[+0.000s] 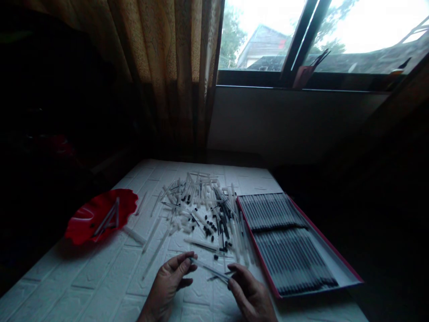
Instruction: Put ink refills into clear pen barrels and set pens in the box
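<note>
**Left grip (166,281) + right grip (251,297): slim clear plastic tube (209,268) held across front of bench (83,277)**

Both grips closed to a narrow pinch, w/ thumb & fingers on the tube. Left grip is at its upper-left end, right grip at its lower-right end. Exact contact partly hidden by fingers. Long axis runs approx. L to R, sloping down twd. right hand; tube is held between grips, in front of person, w/ right fingertips (231,273) at the far end. Short dark piece (217,278) seen just by right fingertips; type cannot be told.

Contents of bench:
- Heap of clear tubes & small black parts (201,210): centre, ahead of both hands.
- Loose clear tube (156,252): left of heap, nearer left grip.
- Red scalloped dish (83,223): far left, a few tubes laid in it.
- Red-edged box (259,268): right, just beside right grip; dark-filled tubes (288,241) packed side by side in two rows.

Bench top is white brick-pattern. Patterned curtain (170,67) & window (261,40) stand beyond.
</note>
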Demonstrator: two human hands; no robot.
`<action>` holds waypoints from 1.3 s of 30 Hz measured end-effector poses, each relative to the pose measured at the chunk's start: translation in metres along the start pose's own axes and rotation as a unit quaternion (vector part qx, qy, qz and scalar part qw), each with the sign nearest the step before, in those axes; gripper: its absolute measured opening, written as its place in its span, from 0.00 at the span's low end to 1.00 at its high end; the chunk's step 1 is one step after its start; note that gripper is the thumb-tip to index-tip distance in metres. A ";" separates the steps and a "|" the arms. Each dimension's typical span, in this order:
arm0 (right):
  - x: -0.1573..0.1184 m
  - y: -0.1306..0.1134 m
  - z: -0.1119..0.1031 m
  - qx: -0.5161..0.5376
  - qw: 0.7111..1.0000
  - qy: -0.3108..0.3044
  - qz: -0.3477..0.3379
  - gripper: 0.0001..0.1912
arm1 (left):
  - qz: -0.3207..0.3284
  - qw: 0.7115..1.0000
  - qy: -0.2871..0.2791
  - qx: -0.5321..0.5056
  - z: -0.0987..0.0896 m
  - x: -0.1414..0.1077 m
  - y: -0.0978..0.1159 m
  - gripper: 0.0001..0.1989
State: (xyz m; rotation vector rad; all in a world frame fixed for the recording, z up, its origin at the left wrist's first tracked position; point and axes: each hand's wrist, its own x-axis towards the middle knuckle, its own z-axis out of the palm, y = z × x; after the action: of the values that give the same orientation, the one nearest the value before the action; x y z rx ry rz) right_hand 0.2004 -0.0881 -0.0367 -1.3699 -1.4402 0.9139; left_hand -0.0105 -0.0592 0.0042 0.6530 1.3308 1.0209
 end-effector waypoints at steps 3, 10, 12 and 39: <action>0.000 0.000 0.002 0.003 1.000 0.008 -0.007 0.19 | 0.001 1.000 0.010 0.000 0.001 0.000 -0.002 0.21; 0.002 -0.002 0.002 0.012 0.999 -0.004 0.053 0.23 | 0.006 1.000 0.018 -0.006 0.004 -0.002 -0.003 0.21; 0.001 -0.001 0.001 0.010 0.998 -0.006 0.064 0.25 | 0.002 1.000 0.014 -0.003 0.003 -0.002 -0.004 0.22; 0.004 -0.001 0.018 0.362 0.900 0.100 0.219 0.28 | -0.034 0.999 -0.023 -0.006 0.013 -0.001 -0.030 0.24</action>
State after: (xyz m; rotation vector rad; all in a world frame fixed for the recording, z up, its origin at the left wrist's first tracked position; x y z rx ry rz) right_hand 0.1832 -0.0824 -0.0410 -1.1624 -0.5213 1.3746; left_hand 0.0087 -0.0719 -0.0195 0.6141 1.2971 0.9523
